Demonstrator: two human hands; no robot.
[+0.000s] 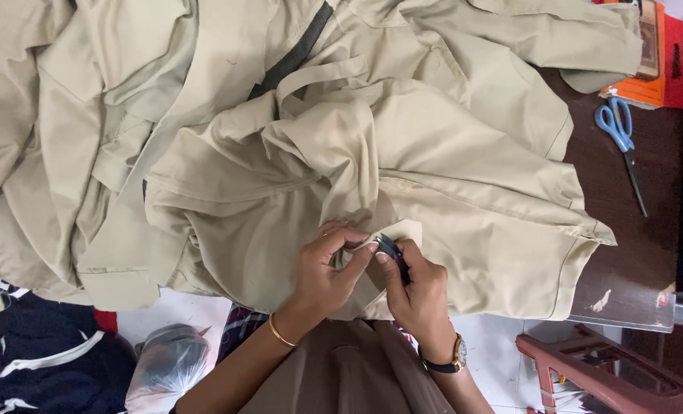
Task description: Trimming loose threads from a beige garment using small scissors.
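Observation:
A large heap of beige garments (280, 130) covers the table, one with a dark zipper strip (291, 57) near the top. My left hand (326, 272), with a thin gold bangle on the wrist, pinches a fold of the beige cloth near the table's front edge. My right hand (418, 295), wearing a wristwatch, holds a small dark cutting tool (393, 253) against that same fold. The two hands touch at the fingertips.
Blue-handled scissors (621, 142) lie on the bare brown table (633, 253) at the right, beside orange and red items (656, 61). Below the table are a reddish plastic stool (610, 376), a clear plastic bag (169, 364) and dark clothing (42, 353).

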